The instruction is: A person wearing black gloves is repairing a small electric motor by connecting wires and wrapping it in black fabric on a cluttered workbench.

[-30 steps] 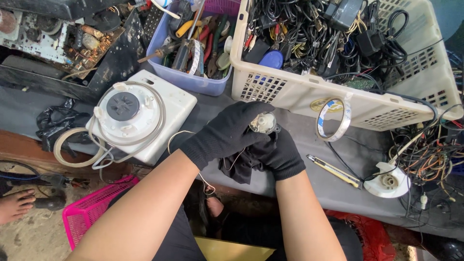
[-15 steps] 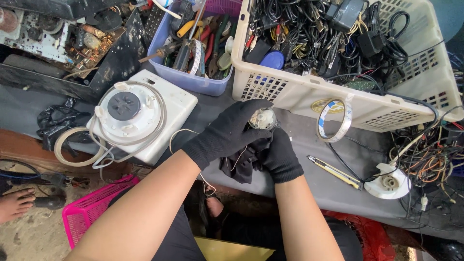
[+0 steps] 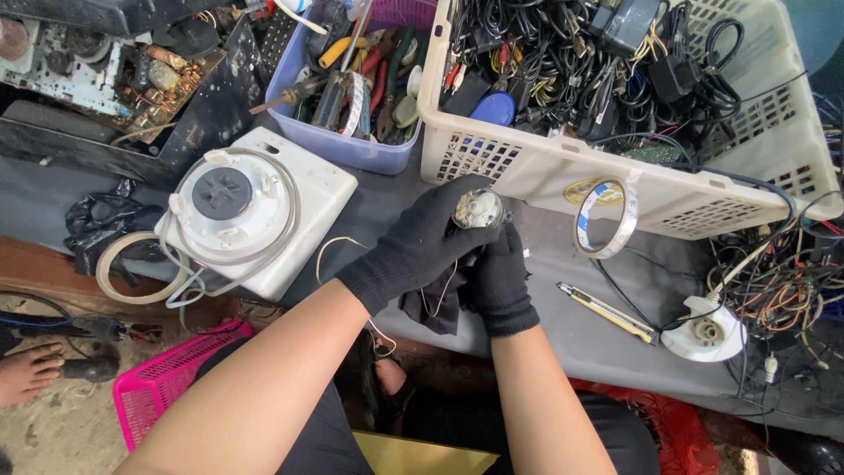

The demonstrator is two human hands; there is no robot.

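Head view: left hand (image 3: 422,246) and right hand (image 3: 499,273), 2 black gloves, clasp small, probably metal motor (image 3: 477,209).

Small round motor (image 3: 476,209): silver-grey metal casing, circular end face turned up toward camera, pale hub at centre. Held above dark worktop (image 3: 563,299), just in front of white perforated basket wall. Partly covered by black-gloved fingers (image 3: 457,195) around its sides. Thin white wire (image 3: 338,251) trails down-left from it, looping over worktop edge.
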